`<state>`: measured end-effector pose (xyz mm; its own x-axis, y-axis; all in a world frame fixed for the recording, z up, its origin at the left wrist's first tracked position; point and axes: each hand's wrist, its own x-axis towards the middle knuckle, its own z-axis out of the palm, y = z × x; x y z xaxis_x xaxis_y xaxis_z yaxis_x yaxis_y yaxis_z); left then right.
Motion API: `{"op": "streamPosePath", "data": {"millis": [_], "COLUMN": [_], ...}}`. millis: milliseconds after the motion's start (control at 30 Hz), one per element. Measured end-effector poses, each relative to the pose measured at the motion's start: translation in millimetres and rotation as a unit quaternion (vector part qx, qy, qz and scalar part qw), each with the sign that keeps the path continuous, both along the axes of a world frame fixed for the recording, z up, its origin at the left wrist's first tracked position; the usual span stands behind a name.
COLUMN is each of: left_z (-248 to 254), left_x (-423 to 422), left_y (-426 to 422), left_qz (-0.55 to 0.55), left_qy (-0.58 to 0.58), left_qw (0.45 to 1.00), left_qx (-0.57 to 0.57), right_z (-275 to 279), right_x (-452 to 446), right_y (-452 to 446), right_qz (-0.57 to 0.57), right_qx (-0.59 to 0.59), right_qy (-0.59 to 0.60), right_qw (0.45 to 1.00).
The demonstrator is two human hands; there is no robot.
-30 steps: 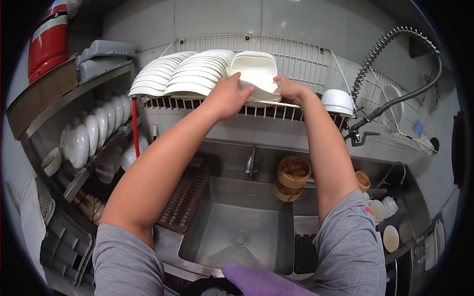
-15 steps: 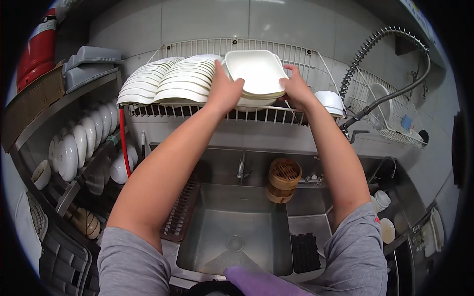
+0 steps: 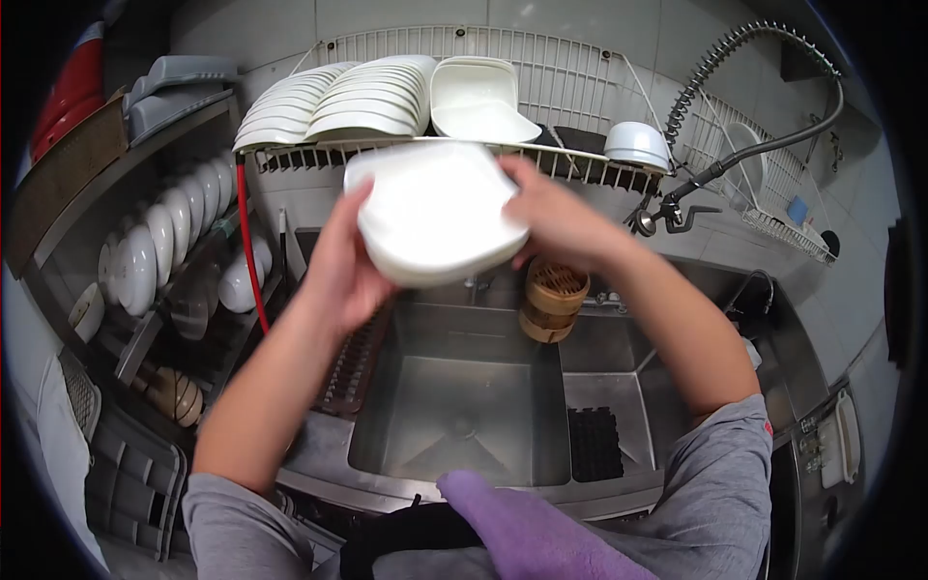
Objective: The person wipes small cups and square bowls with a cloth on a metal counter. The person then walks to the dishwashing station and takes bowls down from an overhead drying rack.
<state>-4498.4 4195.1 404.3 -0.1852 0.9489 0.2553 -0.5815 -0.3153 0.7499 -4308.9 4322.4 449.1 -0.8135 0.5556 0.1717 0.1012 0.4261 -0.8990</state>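
Observation:
A stack of white square plates (image 3: 440, 213), smeared by motion, is held up in front of the rack between my two hands. My left hand (image 3: 346, 261) grips the stack's left side, thumb along the edge. On the opposite side, my right hand (image 3: 556, 217) is closed round the rim. How many plates are in the stack I cannot tell. Behind them, the white wire rack (image 3: 570, 150) bears two rows of upright white plates (image 3: 377, 92) and some square white dishes (image 3: 474, 92) leaning at an angle.
Below lies a steel sink (image 3: 459, 387) with a bamboo steamer (image 3: 553, 304) at its back right corner. White bowls (image 3: 638, 143) stand at the rack's right end, near a coiled spray hose (image 3: 691, 106). Shelves at left hold oval plates (image 3: 155, 251). A red hose (image 3: 249, 251) hangs down.
Both hands have brought the stack of square plates off the rack, down and toward me, slightly left. Some square dishes stay behind on the rack. The view has tilted a little.

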Motion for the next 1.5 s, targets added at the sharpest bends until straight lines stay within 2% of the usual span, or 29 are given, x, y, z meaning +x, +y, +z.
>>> {"op": "streamPosePath", "data": {"millis": [100, 200, 233, 300, 367, 433, 467, 533, 600, 633, 667, 700, 733, 767, 800, 833, 900, 967, 1000, 1033, 1067, 1167, 1200, 1300, 1333, 1367, 1433, 1467, 1500], "left_z": [-89.3, -175.0, -200.7, -247.6, -274.5, -294.8, -303.4, -316.3, -325.8, -336.2, -348.6, -355.2, -355.9, -355.8, -356.2, -355.5, -352.6, -355.1, -354.2, -359.3, -350.3, -345.5, -343.5, -349.0, -348.6, -348.5, -347.4, -345.2, -343.5], "left_x": [-1.7, 8.8, 13.6, 21.8, 32.6, 36.6, 34.6, 29.4, 25.6, 25.0, 23.9, 22.7, 22.4, 24.0, 27.1, 28.6, 30.9, 33.0, 34.3, 35.6, 37.6, 38.6, 37.8, 33.5, 32.8, 33.7, 36.8, 38.4, 40.1], "left_y": [-40.1, -84.2, -98.0, -125.8, -150.7, -178.6, -189.6, -208.4, -225.3, -230.1, -232.4, -233.2, -233.5, -232.9, -231.8, -229.4, -223.2, -217.7, -213.4, -210.8, -208.2, -209.4, -211.3, -205.2, -202.1, -197.9, -187.3, -180.8, -174.8], "left_qz": [0.021, 0.040, 0.062, 0.069, 0.110, 0.118, 0.122, 0.134, 0.158, 0.158, 0.180, 0.201, 0.200, 0.202, 0.205, 0.206, 0.196, 0.154, 0.159, 0.141, 0.151, 0.143, 0.129, 0.112, 0.106, 0.102, 0.084, 0.089, 0.094], "left_qy": [-0.098, -0.178, -0.187, -0.226, -0.208, -0.209, -0.204, -0.204, -0.185, -0.183, -0.191, -0.200, -0.200, -0.207, -0.217, -0.228, -0.229, -0.295, -0.294, -0.319, -0.329, -0.327, -0.338, -0.298, -0.294, -0.293, -0.288, -0.286, -0.282], "left_qw": [0.993, 0.975, 0.968, 0.957, 0.949, 0.942, 0.944, 0.947, 0.936, 0.936, 0.933, 0.928, 0.927, 0.925, 0.922, 0.918, 0.918, 0.909, 0.911, 0.915, 0.909, 0.913, 0.912, 0.930, 0.932, 0.934, 0.938, 0.938, 0.938], "left_qx": [-0.064, -0.126, -0.154, -0.170, -0.208, -0.236, -0.227, -0.209, -0.254, -0.255, -0.248, -0.241, -0.244, -0.246, -0.248, -0.250, -0.258, -0.250, -0.240, -0.201, -0.206, -0.196, -0.196, -0.183, -0.184, -0.178, -0.174, -0.177, -0.180], "right_z": [-60.9, -103.0, -120.3, -157.4, -182.5, -199.9, -171.3, -113.4, -46.2, -19.0, 2.5, 14.7, 25.4, 34.8, 41.1, 45.7, 51.6, 49.5, 62.3, 64.3, 78.0, 101.5, 109.8, 111.0, 101.7, 88.5, 27.9, -2.3, -35.7], "right_x": [-12.2, -20.6, -22.1, -25.8, -31.7, -35.5, -36.9, -55.8, -62.1, -61.5, -59.8, -55.6, -51.0, -51.2, -50.4, -50.4, -53.0, -54.6, -52.1, -41.7, -30.7, 20.9, 43.6, 79.9, 84.8, 92.7, 77.9, 70.3, 66.3], "right_y": [-18.9, -56.4, -63.3, -75.1, -88.0, -92.4, -96.5, -65.7, -22.2, 13.4, 54.5, 109.6, 136.3, 159.8, 182.3, 204.9, 207.6, 256.9, 250.9, 233.9, 258.6, 257.6, 266.7, 191.4, 173.5, 158.0, 84.1, 46.9, 20.7], "right_qz": [0.071, 0.126, 0.157, 0.198, 0.228, 0.314, 0.304, 0.218, -0.050, -0.162, -0.265, -0.321, -0.396, -0.447, -0.420, -0.335, -0.299, -0.318, -0.230, -0.308, -0.333, -0.425, -0.417, -0.425, -0.431, -0.404, -0.334, -0.318, -0.318], "right_qx": [-0.035, 0.012, 0.040, -0.018, -0.031, 0.199, 0.233, 0.425, 0.462, 0.518, 0.516, 0.619, 0.586, 0.472, 0.413, 0.309, 0.318, 0.486, 0.646, 0.599, 0.591, 0.550, 0.691, 0.746, 0.744, 0.708, 0.508, 0.391, 0.379], "right_qy": [-0.124, -0.281, -0.302, -0.300, -0.339, -0.309, -0.286, -0.119, 0.010, 0.041, 0.078, 0.103, 0.036, -0.072, -0.173, -0.240, -0.263, -0.273, -0.424, -0.345, -0.359, -0.131, -0.062, -0.108, -0.110, -0.071, -0.026, 0.003, -0.087], "right_qw": [0.989, 0.951, 0.939, 0.933, 0.912, 0.875, 0.878, 0.870, 0.885, 0.839, 0.811, 0.709, 0.706, 0.756, 0.790, 0.857, 0.861, 0.767, 0.592, 0.654, 0.641, 0.707, 0.587, 0.502, 0.499, 0.575, 0.794, 0.863, 0.865]}}
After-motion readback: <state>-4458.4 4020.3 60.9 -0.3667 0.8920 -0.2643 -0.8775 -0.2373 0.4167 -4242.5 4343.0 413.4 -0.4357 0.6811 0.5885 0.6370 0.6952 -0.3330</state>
